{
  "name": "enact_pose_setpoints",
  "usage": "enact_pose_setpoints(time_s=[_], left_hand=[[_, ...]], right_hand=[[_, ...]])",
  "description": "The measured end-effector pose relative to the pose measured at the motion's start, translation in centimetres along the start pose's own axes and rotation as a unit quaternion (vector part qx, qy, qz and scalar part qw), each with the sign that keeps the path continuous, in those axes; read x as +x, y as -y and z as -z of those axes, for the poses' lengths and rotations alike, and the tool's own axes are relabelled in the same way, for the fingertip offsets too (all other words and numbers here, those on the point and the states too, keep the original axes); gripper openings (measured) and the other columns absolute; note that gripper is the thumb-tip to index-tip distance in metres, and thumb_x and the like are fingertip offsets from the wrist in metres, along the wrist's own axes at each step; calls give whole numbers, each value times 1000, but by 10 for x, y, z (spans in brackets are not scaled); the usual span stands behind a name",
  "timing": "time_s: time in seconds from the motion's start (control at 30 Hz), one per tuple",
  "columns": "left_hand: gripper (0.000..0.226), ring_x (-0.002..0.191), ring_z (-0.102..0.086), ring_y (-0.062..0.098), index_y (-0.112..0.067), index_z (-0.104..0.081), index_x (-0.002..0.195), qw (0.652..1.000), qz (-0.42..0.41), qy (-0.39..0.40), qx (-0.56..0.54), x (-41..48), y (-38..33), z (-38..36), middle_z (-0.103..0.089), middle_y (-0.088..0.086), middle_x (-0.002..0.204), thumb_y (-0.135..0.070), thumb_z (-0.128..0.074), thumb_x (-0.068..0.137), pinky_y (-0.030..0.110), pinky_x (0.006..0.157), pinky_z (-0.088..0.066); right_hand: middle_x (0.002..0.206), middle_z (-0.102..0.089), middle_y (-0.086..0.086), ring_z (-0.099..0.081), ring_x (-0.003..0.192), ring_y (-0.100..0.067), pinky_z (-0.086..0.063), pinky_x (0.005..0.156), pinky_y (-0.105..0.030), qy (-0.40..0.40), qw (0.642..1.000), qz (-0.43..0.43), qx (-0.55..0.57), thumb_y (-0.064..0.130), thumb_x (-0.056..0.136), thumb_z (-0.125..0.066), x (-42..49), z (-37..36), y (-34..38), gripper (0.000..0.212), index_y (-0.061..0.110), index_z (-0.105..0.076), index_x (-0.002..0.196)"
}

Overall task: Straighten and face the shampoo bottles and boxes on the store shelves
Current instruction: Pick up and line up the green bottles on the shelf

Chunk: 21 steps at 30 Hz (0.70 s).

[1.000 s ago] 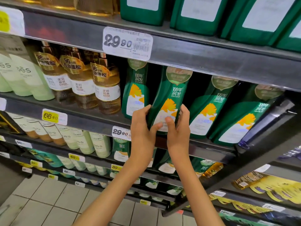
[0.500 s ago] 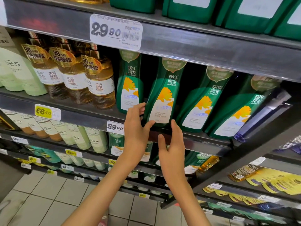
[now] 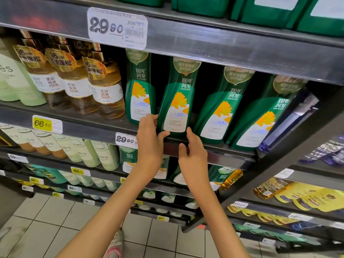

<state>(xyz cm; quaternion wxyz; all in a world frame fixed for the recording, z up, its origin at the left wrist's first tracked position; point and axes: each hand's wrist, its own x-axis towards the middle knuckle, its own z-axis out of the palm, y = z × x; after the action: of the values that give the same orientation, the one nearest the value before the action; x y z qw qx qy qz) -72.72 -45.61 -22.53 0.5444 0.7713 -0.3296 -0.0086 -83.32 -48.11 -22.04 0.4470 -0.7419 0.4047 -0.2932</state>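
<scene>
Pinching green bottle [image 3: 176,101] lower left with left hand [image 3: 149,146] at shelf [image 3: 89,130] front edge; holding right hand [image 3: 193,159] open just beside base. Hemmed by 3 neighbour bottles [image 3: 219,112]; amber bottles [image 3: 106,94] further left.

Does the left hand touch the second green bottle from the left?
Touching. Head view: the left hand pinches the second green bottle, thumb on its lower front, fingers at its left edge.

Dark gaps flank the second green bottle [image 3: 176,108], wider at neck height than at base; upper shelf edge [image 3: 223,51] limits headroom; amber bottles [image 3: 109,94] pack the left.
</scene>
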Motion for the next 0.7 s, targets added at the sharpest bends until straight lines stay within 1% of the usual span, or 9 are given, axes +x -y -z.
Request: enact_pose_setpoints(time_s=[0.07,0.1,0.17,0.33,0.43,0.5,0.6,0.63,0.7], left_hand=[[37,102,-56,20,-3,-51,110,1000,-2,-3,0,0,0,-2,-55,12,109,3,-68,78,30,87,-48],[37,103,-56,21,-3,-51,110,1000,-4,-4,0,0,0,-3,-56,12,109,4,-68,78,33,87,-49],[36,103,-57,22,-2,-51,110,1000,-8,-5,0,1,1,-3,-57,13,110,5,-67,78,34,88,-50],[38,99,-55,20,-2,-53,115,999,-24,-16,21,1,2,-3,-58,13,109,7,-65,79,24,84,-46],[43,87,-50,17,-2,-53,119,998,-28,-24,43,-1,3,-4,-54,14,107,5,-67,79,17,77,-39],[43,89,-50,15,-3,-53,120,999,-20,-24,29,-2,4,-4,-54,11,106,2,-68,79,18,79,-40],[42,101,-51,16,-4,-51,119,999,-19,-32,5,-7,8,-4,-52,7,108,-1,-68,80,25,87,-43],[44,102,-50,14,-4,-50,120,999,-21,-34,1,-8,8,-3,-52,7,109,-1,-68,80,25,88,-43],[48,101,-47,9,-4,-49,124,999,-16,-33,-3,-7,9,-3,-52,5,111,-2,-68,80,23,89,-42]], right_hand=[[149,-35,0,-34,136,-16,-26,107,-18,9,1000,-9,10,6,98,-41,3,2,1,51,14,-31,146],[150,-35,0,-33,137,-16,-27,110,-21,10,1000,-12,13,6,98,-40,4,2,2,51,15,-31,147],[150,-35,1,-32,138,-15,-26,109,-21,13,1000,-17,14,6,98,-40,5,3,2,51,17,-31,147],[151,-34,1,-32,137,-15,-26,104,-18,18,999,-32,18,6,98,-41,3,3,2,52,19,-29,147],[150,-34,0,-33,137,-15,-25,102,-16,21,999,-35,21,6,98,-41,3,3,5,52,17,-28,147],[151,-31,-1,-31,137,-13,-24,101,-10,16,999,-32,14,6,98,-40,2,2,7,53,16,-26,148],[155,-22,2,-27,132,-4,-14,79,13,10,999,-29,9,7,99,-39,-1,-2,7,53,16,-22,149],[155,-21,3,-25,134,-5,-11,74,16,9,999,-30,9,7,99,-39,-1,-3,6,54,16,-21,149],[156,-20,2,-22,139,-9,-8,72,17,3,1000,-30,9,7,99,-38,-1,-5,5,54,16,-20,149]])
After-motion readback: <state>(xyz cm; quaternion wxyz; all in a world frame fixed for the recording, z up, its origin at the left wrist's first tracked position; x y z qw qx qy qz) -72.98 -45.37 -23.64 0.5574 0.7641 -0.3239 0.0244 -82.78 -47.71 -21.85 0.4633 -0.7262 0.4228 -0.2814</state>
